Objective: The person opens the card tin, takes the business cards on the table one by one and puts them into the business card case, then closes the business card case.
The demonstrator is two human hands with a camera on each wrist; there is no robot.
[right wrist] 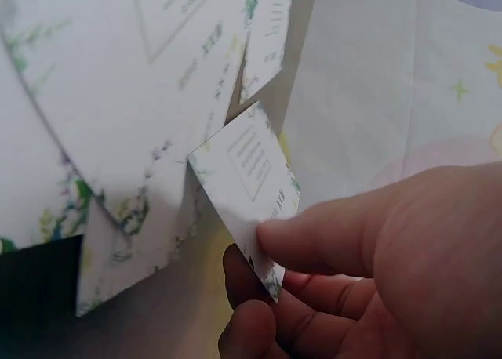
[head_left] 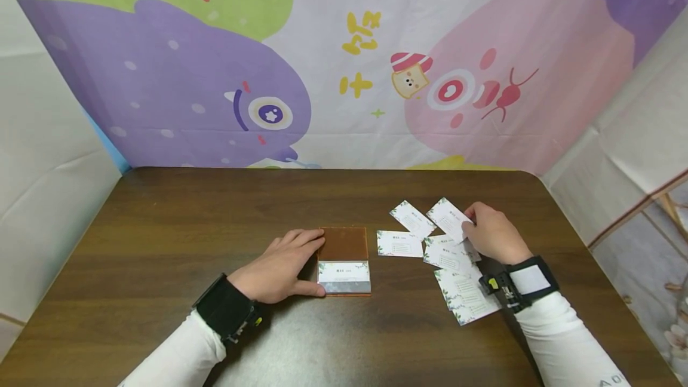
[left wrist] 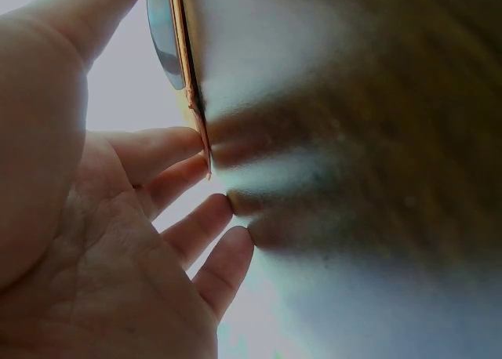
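A brown card holder lies opened out on the table, with a printed white card in the clear pocket at its near end. My left hand rests at the holder's left side, fingers stretched and touching its edge, the thumb by the near corner. To the right, my right hand pinches the corner of a white business card with a green leaf border. In the right wrist view the thumb lies on top of that card and the fingers are curled below it.
More cards lie right of the holder: one at the back, one nearest the holder, and overlapping ones reaching to the near side. A cartoon cloth hangs behind the wooden table.
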